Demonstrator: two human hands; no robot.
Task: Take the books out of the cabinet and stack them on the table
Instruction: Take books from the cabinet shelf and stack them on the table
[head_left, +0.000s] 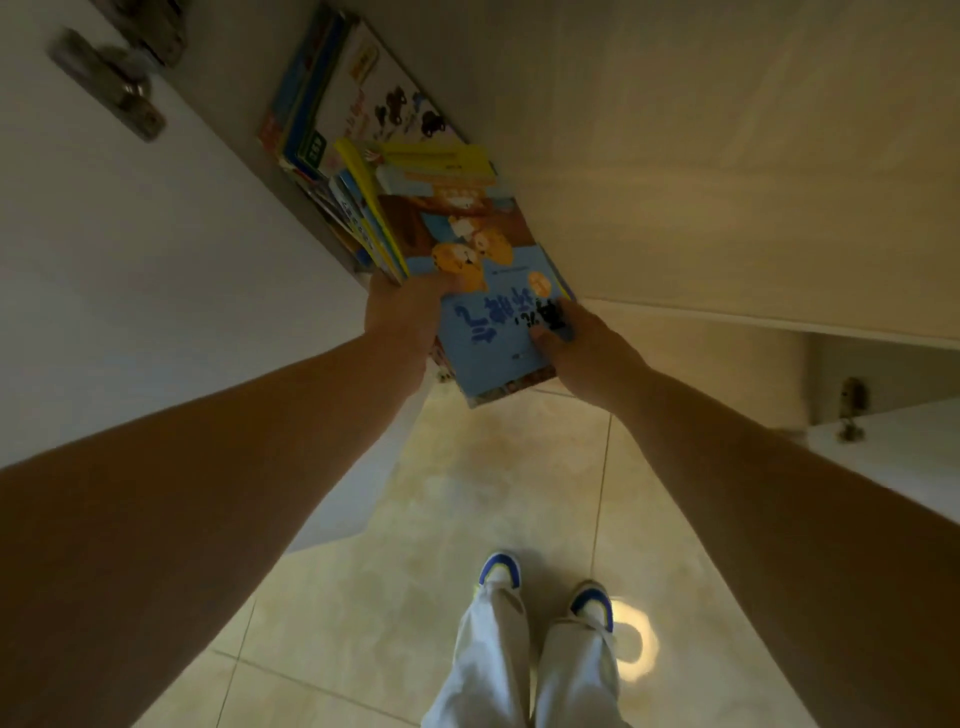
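Both hands, left hand (402, 317) and right hand (582, 345), clasp the blue picture book (493, 291) by its sides, so the small pile lifts together from the cabinet shelf (649, 208).

The left hand (400, 322) covers the near left corner of the blue picture book with cartoon bears (493, 306); its fingers go out of sight underneath; the thinner books beneath (511, 387) show only edges; the grey metal door hinge (111, 83) at far left is blurred.
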